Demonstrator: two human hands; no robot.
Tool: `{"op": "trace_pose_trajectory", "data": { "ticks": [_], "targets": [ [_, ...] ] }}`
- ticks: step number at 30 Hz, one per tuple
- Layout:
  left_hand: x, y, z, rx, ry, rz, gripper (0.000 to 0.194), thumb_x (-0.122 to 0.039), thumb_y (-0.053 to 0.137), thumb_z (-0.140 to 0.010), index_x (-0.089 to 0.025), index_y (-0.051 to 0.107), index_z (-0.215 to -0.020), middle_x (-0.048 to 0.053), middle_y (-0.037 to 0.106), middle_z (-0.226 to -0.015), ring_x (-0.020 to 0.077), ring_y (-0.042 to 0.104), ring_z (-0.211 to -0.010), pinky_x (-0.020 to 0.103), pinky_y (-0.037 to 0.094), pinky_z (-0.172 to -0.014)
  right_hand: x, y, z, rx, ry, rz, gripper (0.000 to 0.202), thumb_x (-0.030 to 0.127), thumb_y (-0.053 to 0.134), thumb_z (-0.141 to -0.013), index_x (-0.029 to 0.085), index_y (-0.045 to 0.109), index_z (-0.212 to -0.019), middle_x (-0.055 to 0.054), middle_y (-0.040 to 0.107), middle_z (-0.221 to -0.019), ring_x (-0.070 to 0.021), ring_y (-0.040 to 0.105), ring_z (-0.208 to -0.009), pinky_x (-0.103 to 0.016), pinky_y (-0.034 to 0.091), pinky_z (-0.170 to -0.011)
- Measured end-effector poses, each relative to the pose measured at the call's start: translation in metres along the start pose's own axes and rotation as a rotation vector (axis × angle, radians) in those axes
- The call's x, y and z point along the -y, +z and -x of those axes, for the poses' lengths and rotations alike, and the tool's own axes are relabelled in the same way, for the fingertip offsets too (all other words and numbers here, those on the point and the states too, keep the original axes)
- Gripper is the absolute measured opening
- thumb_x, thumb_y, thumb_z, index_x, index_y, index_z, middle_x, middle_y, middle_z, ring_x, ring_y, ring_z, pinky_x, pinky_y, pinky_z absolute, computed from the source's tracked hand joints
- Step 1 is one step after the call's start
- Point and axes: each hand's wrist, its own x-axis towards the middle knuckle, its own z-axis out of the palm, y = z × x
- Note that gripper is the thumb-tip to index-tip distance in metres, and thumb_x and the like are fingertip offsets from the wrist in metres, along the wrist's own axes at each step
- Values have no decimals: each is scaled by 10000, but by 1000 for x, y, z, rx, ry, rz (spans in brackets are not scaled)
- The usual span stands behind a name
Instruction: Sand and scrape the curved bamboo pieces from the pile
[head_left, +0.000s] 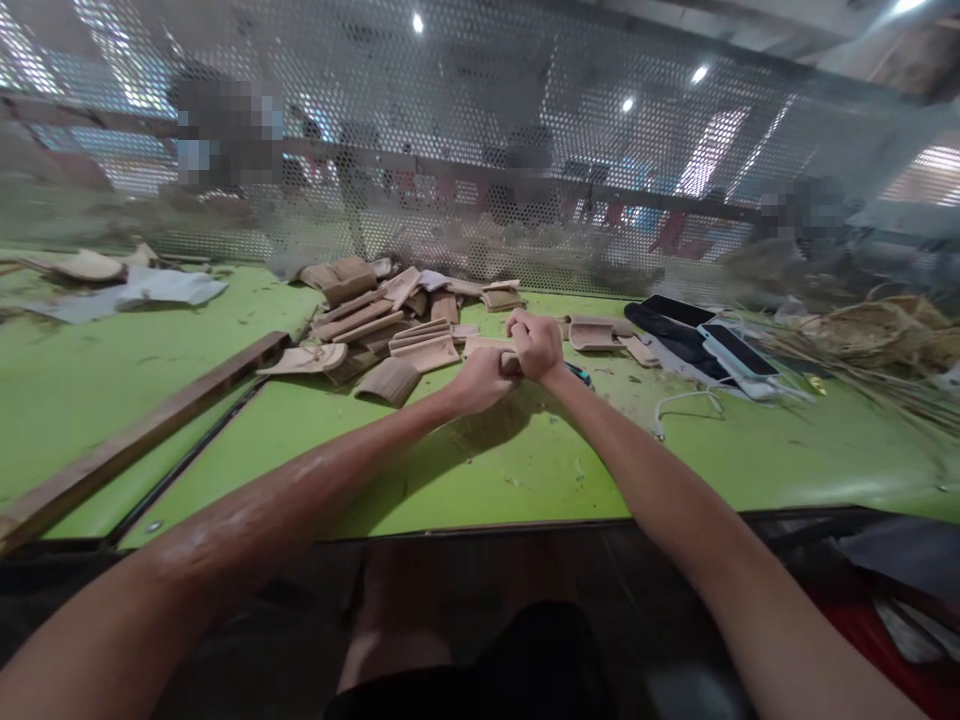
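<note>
Bare forearms (pixel 247 520) foremost, angled inward over the green table (pixel 480 490). Left hand (pixel 481 382) and right hand (pixel 536 345) both clenched on one tan bamboo piece (pixel 509 363), raised just above the surface, with a short stretch exposed between the fists. Long axis apparently crosswise, from fist to fist; full length and far end impossible to tell, being covered by fingers. Left fist nearer the table's front edge, right fist slightly farther off, wrist bent over.

Just beyond, a flat pale slat (pixel 484 344). Partly hidden by the right wrist, something small, dark and blue (pixel 580 375). To the left, close to the left forearm, a heap of split bamboo (pixel 367 318): curved shells, fibrous, matte, tan to brown, with dry, rough edges. Right of the hands, a trough-shaped shell (pixel 591 333), then a black pouch (pixel 667 335), two smooth phones (pixel 679 309) (pixel 741 350) and a looped white cable (pixel 686 397).

Farther left, a straight squared wooden bar (pixel 150 430), slanting along the table seam, and crumpled white sheeting (pixel 169 288). Far right, thin dry strands (pixel 877 330), tangled. Behind everything, perforated metal mesh (pixel 450 200), dusty grey.
</note>
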Motion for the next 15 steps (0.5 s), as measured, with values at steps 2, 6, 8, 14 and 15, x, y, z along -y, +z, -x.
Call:
{"op": "trace_pose_trajectory", "data": {
  "ticks": [2,6,8,14,15],
  "targets": [
    [-6,-1,2,-17,34,-16,80,-214,606,-755,-155,601,-701,9,617,-692,152,518,-696,258,421,-615,-14,0,-1,23,35,-39,242,333,393,-826,233,514,-642,-30,560,-644,-180,486,-645,-321,304,-661],
    [-10,-4,4,2,53,-56,109,-217,606,-774,-150,601,-688,4,605,-690,134,491,-663,255,393,-608,-18,-1,-1,76,40,-185,246,332,405,-791,223,547,-623,-23,569,-636,-168,487,-638,-315,330,-662],
    [-10,-4,6,22,54,-70,115,-223,610,-782,-147,607,-696,1,597,-684,124,466,-640,258,373,-601,-13,-2,0,81,43,-247,239,331,417,-778,220,561,-622,-18,569,-636,-166,485,-642,-309,348,-665],
    [-9,-6,6,55,47,-70,87,-185,587,-769,-152,575,-689,0,562,-661,114,430,-613,266,320,-572,3,-5,3,156,30,-326,275,334,421,-795,204,605,-638,-24,582,-660,-168,505,-670,-312,379,-687],
    [-9,-7,6,67,56,-87,85,-161,578,-750,-157,552,-669,-4,543,-648,112,418,-607,267,309,-565,5,-5,3,182,20,-329,280,333,422,-801,201,612,-643,-24,588,-665,-169,511,-673,-313,382,-692]
  ]
}}
